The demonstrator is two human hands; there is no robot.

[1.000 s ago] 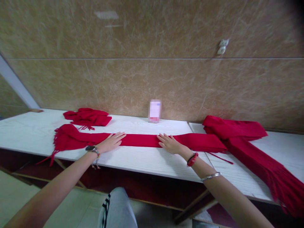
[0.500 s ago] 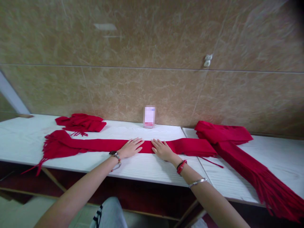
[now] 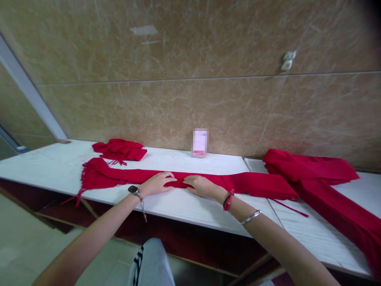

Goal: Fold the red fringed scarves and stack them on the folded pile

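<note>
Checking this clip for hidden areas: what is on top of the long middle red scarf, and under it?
The left hand and right hand rest on the scarf, near its middle. White tabletop shows around it; whatever lies beneath the cloth is covered.

Blurred upright object [image 3: 200, 142] near brown wall [image 3: 190, 105].

Brown marbled wall [image 3: 190, 107], wall socket [image 3: 288, 60], white wood-grain table [image 3: 178, 202], pale tiled floor [image 3: 20, 238]
</note>
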